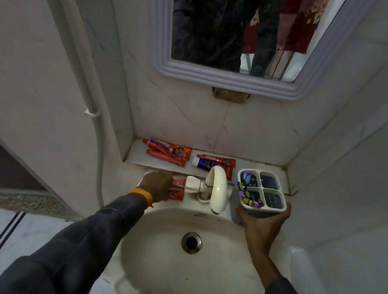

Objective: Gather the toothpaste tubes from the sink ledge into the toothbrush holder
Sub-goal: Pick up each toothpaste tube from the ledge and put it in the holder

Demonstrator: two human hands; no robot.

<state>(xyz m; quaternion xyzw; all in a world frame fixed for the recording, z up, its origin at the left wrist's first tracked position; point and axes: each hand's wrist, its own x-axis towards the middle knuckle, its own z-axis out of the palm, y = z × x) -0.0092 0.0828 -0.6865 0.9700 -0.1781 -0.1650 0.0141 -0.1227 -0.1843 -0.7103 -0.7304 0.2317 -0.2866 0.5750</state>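
The person stands over a cream sink (191, 276) with a scalloped front rim. The right hand (261, 222) grips the grey toothbrush holder (260, 192) from below and the side, its fingers wrapped and clamped around the holder's lower body, keeping it upright above the sink's right rear corner, just beside the cream tap (216, 189). The holder has four compartments; the two on its left side carry toothbrushes (246, 195) with purple and yellow handles, while the two on its right look dark inside.

The left hand (156, 185) reaches to the sink's left rear edge, beside the tap handle, and lies over small red toothpaste tubes (177, 190). The fingers curl down onto them, but whether they have actually closed on a tube cannot be told, since the back of the hand hides the fingertips. An orange band (142, 196) circles that wrist above a dark sleeve.

On the tiled ledge (139, 158) behind the sink lie more tubes: a large red tube (167, 147) and a second red tube (166, 157) just in front of it, touching, on the left; further right, a blue-and-white tube (204, 163) partly hidden by the tap. A mirror (235, 24) hangs on the wall above.
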